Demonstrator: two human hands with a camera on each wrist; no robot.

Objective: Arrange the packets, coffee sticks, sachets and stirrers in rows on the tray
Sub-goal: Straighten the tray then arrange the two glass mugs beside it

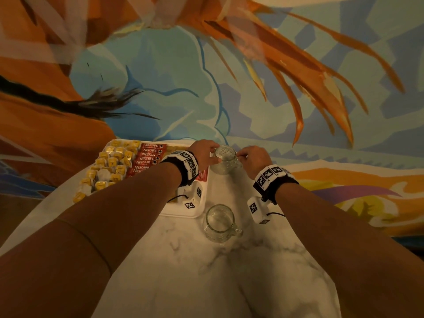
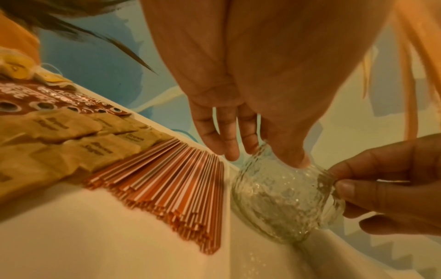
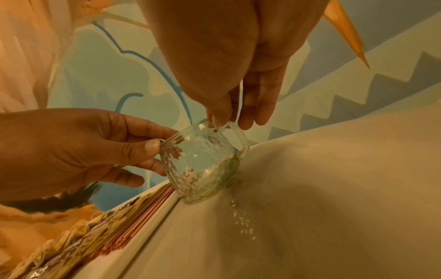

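Observation:
A white tray (image 1: 183,215) holds rows of yellow tea packets (image 1: 112,161), red coffee sticks (image 1: 146,157), brown sugar sachets (image 2: 83,139) and red-and-white stirrers (image 2: 167,179). Just right of the tray's far corner a textured glass mug (image 1: 223,160) stands on the table. My left hand (image 1: 204,152) pinches its rim on the tray side between thumb and fingers. My right hand (image 1: 252,157) pinches the rim by the handle on the other side. The right wrist view shows the mug (image 3: 203,164) touching the tray's edge (image 3: 148,226); nothing is visible inside it.
A second glass mug (image 1: 220,223) stands nearer to me, beside the tray's near right corner. The table (image 1: 183,260) is white marble, with bare surface in front and to the right. A painted wall rises right behind the table's far edge.

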